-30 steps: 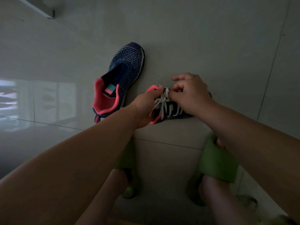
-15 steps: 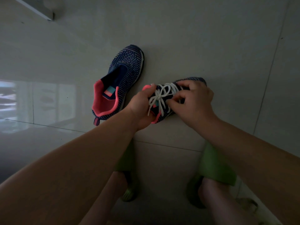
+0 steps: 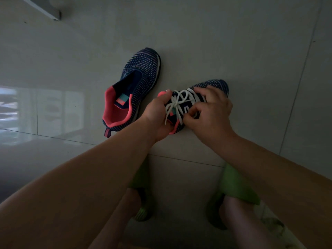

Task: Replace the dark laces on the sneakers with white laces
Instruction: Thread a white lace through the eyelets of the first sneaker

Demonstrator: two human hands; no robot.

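Two navy knit sneakers with coral lining lie on the tiled floor. The left sneaker (image 3: pixel 136 87) has no lace and rests alone, toe pointing away. The right sneaker (image 3: pixel 213 85) carries a white lace (image 3: pixel 179 103) tied in a bow over its tongue. My left hand (image 3: pixel 158 115) grips this shoe's coral heel collar from the left. My right hand (image 3: pixel 212 112) rests on the shoe's right side, thumb and fingers pinching a loop of the white lace. The shoe's middle is hidden under my hands.
My feet in green slippers (image 3: pixel 237 187) stand on the floor below the shoes. A pale metal bar (image 3: pixel 45 9) lies at the top left. A bright window reflection (image 3: pixel 41 112) glares on the tiles at the left.
The bow has come into view as my right hand slid from over the lace to the shoe's right side. The shoe's toe now shows. My left hand kept its grip on the heel.
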